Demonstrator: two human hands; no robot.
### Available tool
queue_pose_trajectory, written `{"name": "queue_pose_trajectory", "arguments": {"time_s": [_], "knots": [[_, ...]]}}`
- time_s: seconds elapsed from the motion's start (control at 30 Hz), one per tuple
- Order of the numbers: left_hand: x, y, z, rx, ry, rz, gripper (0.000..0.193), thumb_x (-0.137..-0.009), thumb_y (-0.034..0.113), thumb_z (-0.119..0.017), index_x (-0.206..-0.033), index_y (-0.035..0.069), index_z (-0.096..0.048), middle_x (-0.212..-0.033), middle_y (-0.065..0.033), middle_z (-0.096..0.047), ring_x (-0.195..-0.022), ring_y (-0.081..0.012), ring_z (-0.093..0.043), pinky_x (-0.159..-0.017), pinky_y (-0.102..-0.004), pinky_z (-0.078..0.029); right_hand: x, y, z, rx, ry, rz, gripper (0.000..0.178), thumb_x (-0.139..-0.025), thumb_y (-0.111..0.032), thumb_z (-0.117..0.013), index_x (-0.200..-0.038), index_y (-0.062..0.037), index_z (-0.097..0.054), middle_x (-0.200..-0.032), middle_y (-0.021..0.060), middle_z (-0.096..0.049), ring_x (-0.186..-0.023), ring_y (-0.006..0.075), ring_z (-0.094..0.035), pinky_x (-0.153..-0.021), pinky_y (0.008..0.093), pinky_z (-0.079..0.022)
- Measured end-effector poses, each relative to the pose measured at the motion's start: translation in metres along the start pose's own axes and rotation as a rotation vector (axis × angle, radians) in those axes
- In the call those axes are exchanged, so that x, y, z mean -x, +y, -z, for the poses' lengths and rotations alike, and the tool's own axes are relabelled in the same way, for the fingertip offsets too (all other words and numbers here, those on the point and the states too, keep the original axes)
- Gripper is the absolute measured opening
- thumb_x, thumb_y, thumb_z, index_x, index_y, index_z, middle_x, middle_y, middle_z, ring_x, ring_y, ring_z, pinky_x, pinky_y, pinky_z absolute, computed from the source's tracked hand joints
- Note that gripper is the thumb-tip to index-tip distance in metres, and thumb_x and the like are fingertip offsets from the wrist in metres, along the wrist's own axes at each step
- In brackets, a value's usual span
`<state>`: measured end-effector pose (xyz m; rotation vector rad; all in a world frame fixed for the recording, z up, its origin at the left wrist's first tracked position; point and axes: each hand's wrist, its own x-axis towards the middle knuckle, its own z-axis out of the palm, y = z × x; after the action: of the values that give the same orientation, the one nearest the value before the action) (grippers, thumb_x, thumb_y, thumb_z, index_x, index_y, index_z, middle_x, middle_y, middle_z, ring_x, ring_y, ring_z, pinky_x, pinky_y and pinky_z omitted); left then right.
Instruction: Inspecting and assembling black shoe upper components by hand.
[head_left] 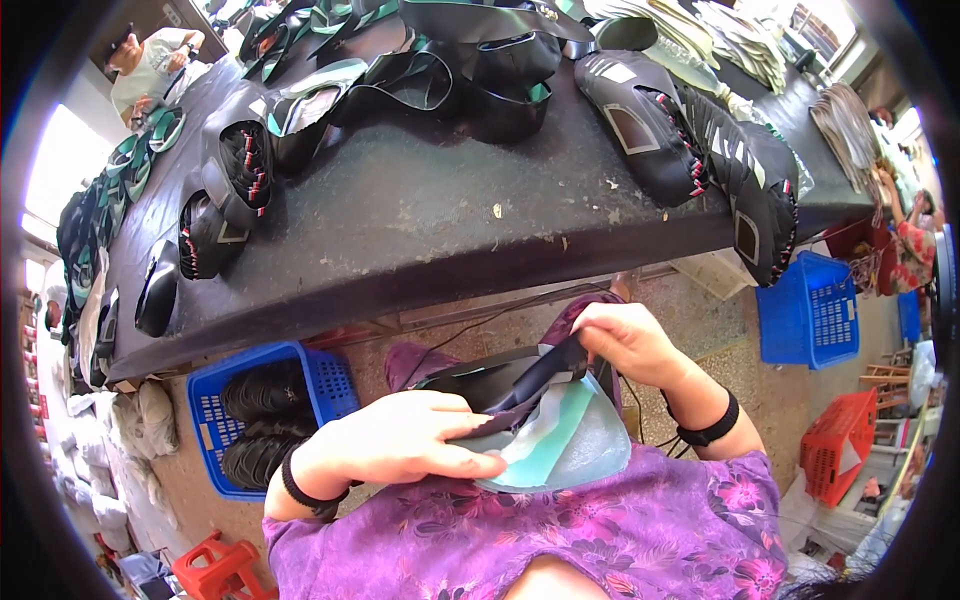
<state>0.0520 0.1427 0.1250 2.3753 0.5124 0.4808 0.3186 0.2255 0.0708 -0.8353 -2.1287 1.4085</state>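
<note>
Over my lap I hold a shoe upper (545, 430), black on the outside, with a pale blue and teal inner face turned up. My left hand (410, 440) grips its left side, the fingers stretched over the dark edge and the lining. With my right hand (632, 343) I pinch the raised end of its black strip between thumb and fingers. The part of the upper beneath my left palm is hidden. Beyond my hands, bundles of black shoe uppers (645, 125) lie on the dark worktable (400, 225).
A blue crate (325, 385) with black stacked pieces stands left of my lap. Another blue crate (810, 315) and a red crate (838, 450) are at right. A red stool (215, 568) is at lower left. Long black-and-green strips (420, 75) heap along the table's far side. A person (160, 70) is at far left.
</note>
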Motion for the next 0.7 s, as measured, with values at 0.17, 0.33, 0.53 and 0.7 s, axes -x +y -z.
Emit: {"name": "queue_pose_trajectory", "arguments": {"time_s": [0.17,0.33,0.53,0.7], "knots": [[0.005,-0.009,0.008,0.047,0.097,0.043,0.052,-0.061,0.003,-0.058,-0.109,0.022,-0.059,-0.074,-0.0091,-0.05,-0.065,-0.0259,-0.047,-0.055,-0.034,-0.041,-0.003,0.012,0.005,-0.504,-0.215,0.088,0.04,-0.075,-0.022,-0.065,-0.107,-0.0009,-0.052,-0.097,0.007,-0.056,-0.093,0.0135,-0.052,-0.081,0.0279,-0.041],[0.011,-0.01,0.01,0.078,0.158,0.035,0.052,-0.059,0.003,-0.059,-0.107,0.022,-0.06,-0.079,-0.0098,-0.053,-0.068,-0.026,-0.049,-0.058,-0.0334,-0.043,-0.002,-0.003,0.007,-0.14,-0.267,0.192,0.045,-0.073,-0.018,-0.066,-0.111,-0.0006,-0.049,-0.11,0.0115,-0.053,-0.104,0.0221,-0.051,-0.089,0.0328,-0.038],[0.003,-0.004,0.006,-0.021,0.02,-0.116,0.039,-0.063,0.015,-0.057,-0.102,0.016,-0.063,-0.091,-0.0154,-0.059,-0.067,-0.0266,-0.055,-0.058,-0.0297,-0.046,0.003,0.008,-0.01,0.007,-0.191,0.119,0.014,-0.08,-0.006,-0.056,-0.094,-0.0028,-0.057,-0.07,0.0109,-0.057,-0.06,0.0219,-0.054,-0.059,0.0285,-0.044],[0.0,0.005,-0.001,-0.07,-0.007,-0.133,0.034,-0.069,0.015,-0.058,-0.102,0.017,-0.061,-0.088,-0.011,-0.059,-0.068,-0.022,-0.055,-0.058,-0.0277,-0.044,0.001,0.014,-0.018,-0.137,-0.155,-0.074,0.011,-0.084,-0.009,-0.054,-0.089,-0.001,-0.058,-0.071,0.0042,-0.059,-0.064,0.01,-0.054,-0.061,0.0234,-0.044]]}}
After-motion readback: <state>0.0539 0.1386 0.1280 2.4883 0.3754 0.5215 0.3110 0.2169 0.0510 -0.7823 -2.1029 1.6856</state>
